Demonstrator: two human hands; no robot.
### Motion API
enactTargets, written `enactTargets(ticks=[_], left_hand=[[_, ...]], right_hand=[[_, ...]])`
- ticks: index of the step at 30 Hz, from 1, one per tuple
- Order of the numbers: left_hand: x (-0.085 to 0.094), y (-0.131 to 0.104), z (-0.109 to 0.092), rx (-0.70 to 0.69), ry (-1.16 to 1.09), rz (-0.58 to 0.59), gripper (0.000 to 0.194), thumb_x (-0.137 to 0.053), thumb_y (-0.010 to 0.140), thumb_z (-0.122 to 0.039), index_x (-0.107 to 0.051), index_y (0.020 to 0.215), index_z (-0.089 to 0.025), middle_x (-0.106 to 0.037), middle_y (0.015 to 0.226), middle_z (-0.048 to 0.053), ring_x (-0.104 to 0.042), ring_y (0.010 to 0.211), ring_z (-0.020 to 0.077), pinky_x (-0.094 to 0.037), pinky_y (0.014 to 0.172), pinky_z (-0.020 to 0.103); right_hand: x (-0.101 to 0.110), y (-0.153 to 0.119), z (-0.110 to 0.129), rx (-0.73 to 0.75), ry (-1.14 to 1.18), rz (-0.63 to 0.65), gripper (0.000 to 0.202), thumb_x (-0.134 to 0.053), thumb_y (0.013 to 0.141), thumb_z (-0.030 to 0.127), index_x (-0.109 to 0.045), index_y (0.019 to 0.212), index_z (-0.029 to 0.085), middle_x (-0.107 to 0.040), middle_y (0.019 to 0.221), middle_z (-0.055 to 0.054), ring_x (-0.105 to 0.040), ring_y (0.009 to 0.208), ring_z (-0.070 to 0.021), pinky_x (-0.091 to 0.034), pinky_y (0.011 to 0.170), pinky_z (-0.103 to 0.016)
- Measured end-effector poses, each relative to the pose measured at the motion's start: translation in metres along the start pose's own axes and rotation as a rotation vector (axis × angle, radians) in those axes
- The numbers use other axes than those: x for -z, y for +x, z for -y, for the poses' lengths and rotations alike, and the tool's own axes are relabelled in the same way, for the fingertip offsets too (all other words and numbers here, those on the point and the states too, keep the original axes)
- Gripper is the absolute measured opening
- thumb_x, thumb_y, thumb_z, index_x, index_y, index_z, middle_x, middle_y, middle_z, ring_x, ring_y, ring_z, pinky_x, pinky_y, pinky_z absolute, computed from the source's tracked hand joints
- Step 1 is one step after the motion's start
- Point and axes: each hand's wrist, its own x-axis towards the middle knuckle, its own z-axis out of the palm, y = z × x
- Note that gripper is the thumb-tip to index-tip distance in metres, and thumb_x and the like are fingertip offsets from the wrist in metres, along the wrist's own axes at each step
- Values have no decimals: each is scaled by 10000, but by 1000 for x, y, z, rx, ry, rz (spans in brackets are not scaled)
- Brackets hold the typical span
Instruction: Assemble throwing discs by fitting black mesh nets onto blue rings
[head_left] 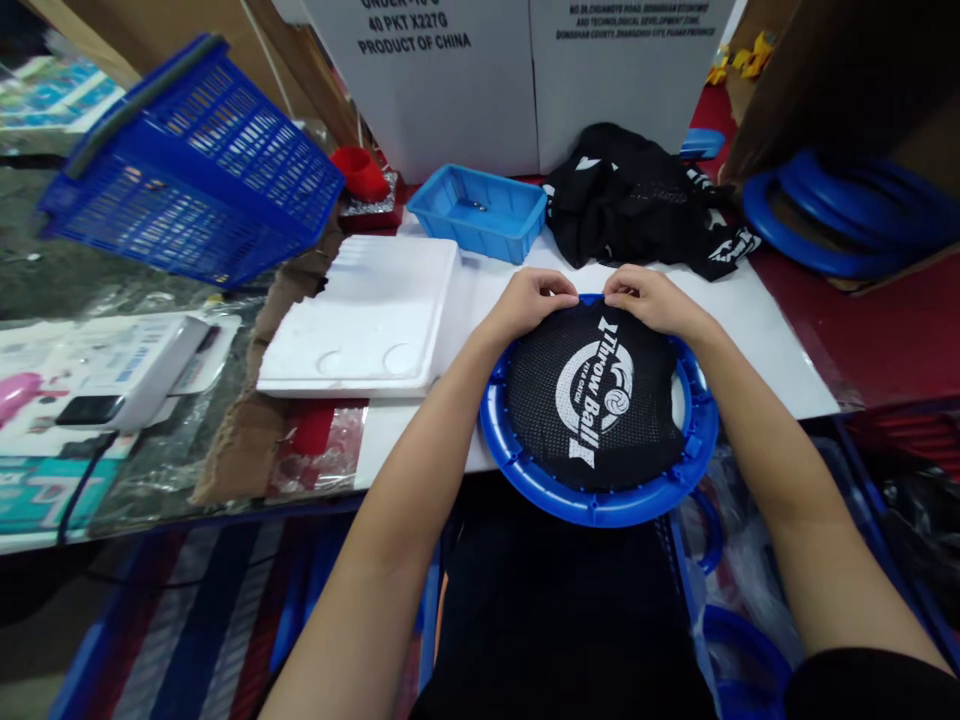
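A blue plastic ring [600, 506] lies at the table's front edge, partly over my lap. Black mesh netting [525, 410] with white "Throw Ball" lettering spans most of it, with a gap along the right side. At the ring's far edge my left hand [534, 300] pinches the netting, fingers closed on it. Just to the right, my right hand [646, 300] is closed on the same far edge of the netting. A small space separates the two hands.
Beyond the ring are a light blue tray [487, 238] and a pile of black netting [637, 200]. White foam [367, 315] and a blue basket [202, 170] are on the left. More blue rings [847, 215] lie in a box on the right. Large cartons [442, 100] stand behind.
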Motion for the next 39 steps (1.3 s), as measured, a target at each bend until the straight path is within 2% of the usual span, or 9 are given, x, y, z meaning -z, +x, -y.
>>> enactTargets(ticks=[4,13,18,21,25,27,30,32,39], left_hand=[[-2,-1,3,22,8,-24,120,-867,845,-239,-885,957,-199,-836,913,56,-682,812,196,-537,837,360],[-3,-2,2,31,6,-20,71,-843,850,-231,-880,894,-190,-850,927,78,-737,862,215,-584,932,391],[5,-2,1,58,-35,63,137,-819,850,-232,-859,958,-158,-851,1012,106,-763,969,240,-585,982,397],[10,-4,-8,51,-1,121,189,-751,926,-294,-854,1011,-161,-851,1047,101,-754,1003,244,-574,998,400],[11,-3,-25,11,100,210,257,-751,948,-351,-864,1075,-159,-858,1098,98,-752,1030,253,-561,1000,391],[9,2,-30,3,142,250,239,-779,912,-308,-870,1065,-149,-860,1060,92,-749,988,247,-556,975,381],[5,11,-29,9,147,274,196,-792,879,-268,-869,1003,-138,-842,951,75,-727,900,231,-552,907,359],[1,15,-25,-1,126,259,169,-787,875,-258,-859,975,-142,-833,926,65,-721,882,222,-544,872,344],[-15,10,-15,-1,130,63,146,-724,899,-266,-820,916,-159,-835,946,62,-736,888,212,-543,869,343]], right_hand=[[0,2,-2,17,-11,-12,166,-737,914,414,-751,861,257,-728,981,-60,-660,907,-261,-531,910,-449],[2,1,-4,-20,44,16,158,-760,882,416,-768,854,260,-765,1009,-64,-672,932,-280,-533,893,-461],[-6,0,-3,12,-54,-42,116,-746,906,340,-759,829,254,-745,1010,-82,-674,960,-290,-550,939,-489],[-10,-1,-3,13,-34,-46,101,-743,904,318,-749,828,251,-743,1022,-81,-689,990,-294,-580,955,-494],[-11,-4,2,29,-15,-84,139,-685,953,342,-786,972,248,-772,1069,-86,-720,1020,-299,-608,971,-491],[-10,-5,6,92,-19,-47,206,-660,995,391,-805,1047,254,-794,1169,-100,-733,1110,-318,-593,1047,-519],[-7,-3,11,165,-35,86,246,-691,992,464,-818,1060,263,-813,1250,-106,-726,1216,-346,-550,1140,-554],[-6,1,12,145,-34,133,241,-732,948,472,-811,1022,257,-825,1201,-102,-733,1182,-351,-554,1120,-554],[-1,17,7,-13,36,113,178,-741,874,403,-766,891,228,-811,974,-57,-722,959,-282,-573,940,-449]])
